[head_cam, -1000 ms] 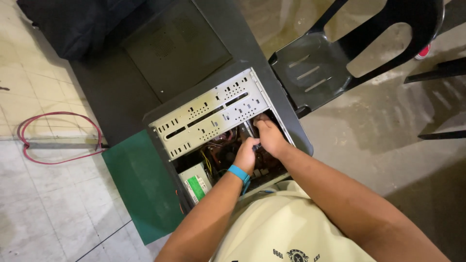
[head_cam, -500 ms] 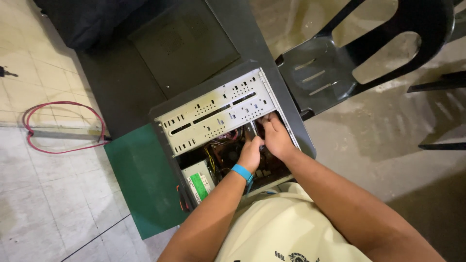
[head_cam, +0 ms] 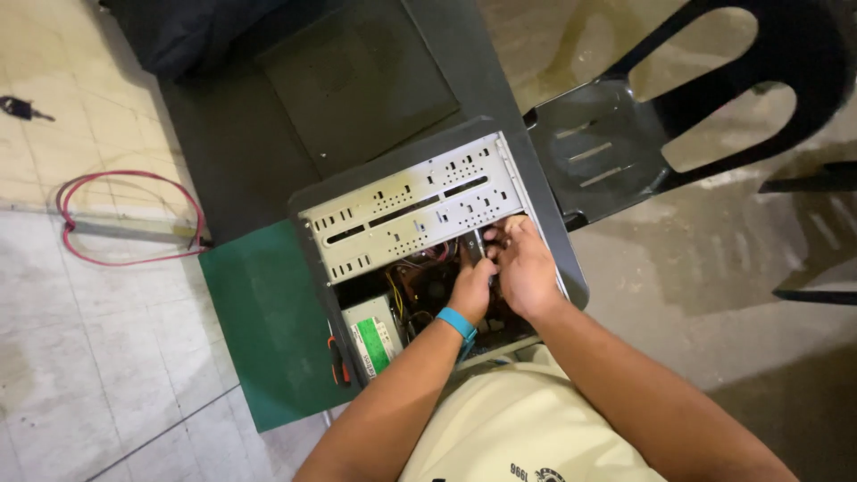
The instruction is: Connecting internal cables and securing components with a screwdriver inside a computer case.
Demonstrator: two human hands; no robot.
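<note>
Head view showed both hands inside the open case (head_cam: 428, 232) on the table (head_cam: 268, 134): left hand (head_cam: 470, 287) and right hand (head_cam: 525, 268) pinched a small part by the drive cage (head_cam: 411, 214), seemingly mid-fitting; steady alignment seemed needed.

Dark grey bench (head_cam: 232, 152) carries an open computer case (head_cam: 420, 232) lying on its side, a green mat (head_cam: 259, 321) under the case's left edge, and a black bag (head_cam: 187, 31) at the far end. Tiled floor (head_cam: 80, 357) holds a looped red cable (head_cam: 125, 219) and a black plastic chair (head_cam: 643, 134).
</note>
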